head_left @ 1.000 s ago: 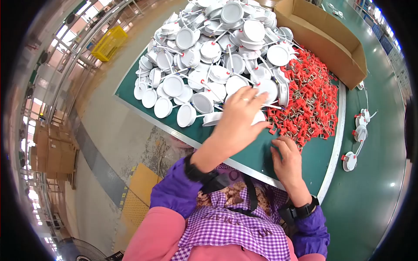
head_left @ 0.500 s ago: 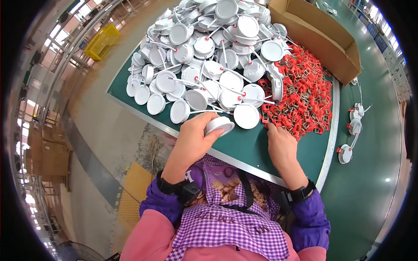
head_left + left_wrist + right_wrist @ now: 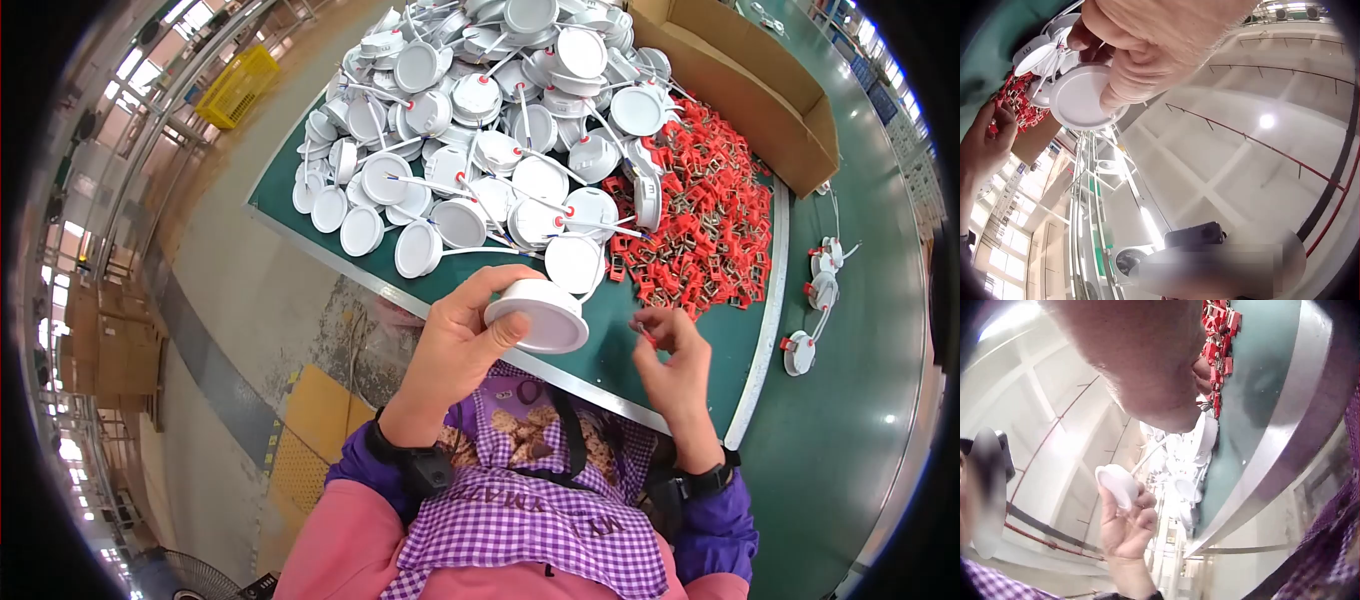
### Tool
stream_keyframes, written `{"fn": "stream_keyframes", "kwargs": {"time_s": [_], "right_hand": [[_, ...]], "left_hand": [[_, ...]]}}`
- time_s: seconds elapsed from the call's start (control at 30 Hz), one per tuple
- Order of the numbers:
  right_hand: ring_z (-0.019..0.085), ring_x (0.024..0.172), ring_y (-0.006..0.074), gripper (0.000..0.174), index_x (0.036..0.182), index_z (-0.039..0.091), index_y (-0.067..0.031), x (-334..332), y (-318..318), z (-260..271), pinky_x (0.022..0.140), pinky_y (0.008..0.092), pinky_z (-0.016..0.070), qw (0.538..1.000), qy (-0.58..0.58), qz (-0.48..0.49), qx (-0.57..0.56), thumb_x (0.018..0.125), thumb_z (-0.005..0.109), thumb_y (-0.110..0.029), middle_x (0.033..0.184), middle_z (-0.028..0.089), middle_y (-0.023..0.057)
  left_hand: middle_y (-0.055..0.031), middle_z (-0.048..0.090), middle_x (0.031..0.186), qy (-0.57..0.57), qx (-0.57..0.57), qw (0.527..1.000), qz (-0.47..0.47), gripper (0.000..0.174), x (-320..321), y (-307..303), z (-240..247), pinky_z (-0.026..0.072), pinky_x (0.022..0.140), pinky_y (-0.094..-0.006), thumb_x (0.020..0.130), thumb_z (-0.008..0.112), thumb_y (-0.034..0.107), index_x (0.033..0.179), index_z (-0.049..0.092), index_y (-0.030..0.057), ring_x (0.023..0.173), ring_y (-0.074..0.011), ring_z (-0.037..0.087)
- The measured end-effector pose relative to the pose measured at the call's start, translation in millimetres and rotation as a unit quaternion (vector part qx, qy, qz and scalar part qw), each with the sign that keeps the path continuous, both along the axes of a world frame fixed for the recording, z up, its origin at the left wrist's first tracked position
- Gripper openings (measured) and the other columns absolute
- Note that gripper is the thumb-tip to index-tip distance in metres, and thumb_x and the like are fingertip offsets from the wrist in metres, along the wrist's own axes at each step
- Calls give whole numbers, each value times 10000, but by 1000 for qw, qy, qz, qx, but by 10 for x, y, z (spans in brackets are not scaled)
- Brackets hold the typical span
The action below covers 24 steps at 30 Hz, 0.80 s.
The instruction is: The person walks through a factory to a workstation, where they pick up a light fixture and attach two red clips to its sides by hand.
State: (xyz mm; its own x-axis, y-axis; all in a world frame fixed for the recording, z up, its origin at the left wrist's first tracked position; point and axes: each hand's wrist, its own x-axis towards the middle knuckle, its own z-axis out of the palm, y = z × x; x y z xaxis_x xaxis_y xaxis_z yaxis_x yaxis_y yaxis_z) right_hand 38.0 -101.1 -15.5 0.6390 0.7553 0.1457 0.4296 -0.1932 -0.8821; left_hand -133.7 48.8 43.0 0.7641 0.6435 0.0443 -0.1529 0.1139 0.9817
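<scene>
My left hand grips a round white downlight by its rim, thumb on the flat face and fingers behind. The lamp is tilted, held above the table's front edge. To its right, my right hand pinches a small red spring clip between thumb and fingers, mostly covered by them. In the left wrist view the lamp's smooth face shows under the thumb. The right wrist view has the held lamp in side view, a white cable behind it.
A large heap of white downlights with cables covers the back of the green table. Beside it lies a pile of red clips, below a cardboard box. Several lamps with red clips lie on the green surface at right.
The left hand has picked a downlight from the heap's front and brought it toward the right hand. The right hand has drawn back from the clip pile with a red clip.
</scene>
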Motion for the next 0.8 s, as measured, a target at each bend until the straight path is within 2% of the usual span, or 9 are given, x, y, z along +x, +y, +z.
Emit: {"fn": "stream_keyframes", "kwargs": {"time_s": [0.03, 0.1, 0.23, 0.3, 0.37, 0.43, 0.5, 0.6, 0.8], "right_hand": [[627, 782, 176, 139, 778, 456, -8, 15, -29, 24, 620, 269, 487, 1000, 1, -1, 0, 741, 582, 37, 889, 610, 118], [615, 728, 127, 80, 812, 480, -3, 44, -79, 73, 604, 238, 478, 968, 234, -25, 86, 810, 560, 7, 831, 611, 85], [613, 676, 113, 70, 884, 529, 15, 93, -152, 155, 584, 208, 471, 963, 252, -50, 84, 845, 572, -24, 795, 613, 58], [612, 661, 111, 85, 900, 533, 16, 76, -182, 132, 569, 203, 467, 964, 245, -53, 95, 847, 580, -33, 782, 612, 51], [608, 652, 108, 82, 904, 540, 13, 28, -183, 162, 553, 195, 457, 965, 235, -55, 99, 847, 579, -31, 776, 608, 45], [597, 640, 95, 85, 913, 544, 11, 24, -206, 152, 539, 193, 451, 967, 225, -60, 99, 850, 577, -36, 766, 604, 38], [586, 629, 82, 88, 921, 547, 9, 22, -212, 168, 524, 191, 446, 970, 215, -62, 99, 853, 575, -40, 755, 600, 31], [548, 600, 57, 72, 901, 559, 3, -4, -190, 241, 500, 190, 427, 972, 195, -113, 65, 851, 581, -45, 712, 583, 16], [488, 539, 49, 77, 835, 572, 11, -26, -180, 247, 476, 203, 390, 991, 52, -123, 25, 813, 627, -39, 648, 554, 23]], "left_hand": [[-55, 597, 992, 1, 0, 1000, -1, 362, 2, -18, 13, 451, 566, -189, 805, 661, 238, 1087, 527, 56, 694, -66, 547], [-87, 588, 1040, 16, -101, 994, -28, 449, 13, -42, 28, 480, 628, -196, 765, 693, 276, 1113, 504, 64, 712, -85, 572], [-110, 546, 1122, -61, -122, 983, -121, 437, 258, -110, -248, 498, 733, -252, 770, 691, 279, 1095, 497, 61, 835, -123, 585], [-103, 492, 1177, -202, -227, 932, -197, 362, 367, -190, -408, 473, 832, -306, 800, 664, 263, 1050, 507, 53, 976, -152, 549], [-91, 460, 1200, -192, -216, 922, -256, 255, 420, -202, -446, 422, 916, -341, 839, 623, 202, 1012, 515, 49, 1084, -167, 490], [-78, 470, 1179, -83, -310, 932, -168, 202, 473, -296, -451, 409, 931, -333, 855, 599, 170, 1002, 525, 53, 1085, -165, 491], [-78, 469, 1189, -95, -330, 922, -181, 251, 535, -326, -483, 411, 926, -316, 852, 577, 77, 1091, 503, 53, 1089, -160, 488], [-85, 514, 1116, -66, -221, 969, -93, 487, 640, -399, -471, 415, 913, -284, 812, 587, -28, 1256, 391, 14, 1040, -146, 511], [-64, 552, 1063, -63, -254, 965, -27, 400, 720, -482, -605, 440, 865, -270, 855, 592, 91, 1212, 428, 18, 985, -129, 539]]}}
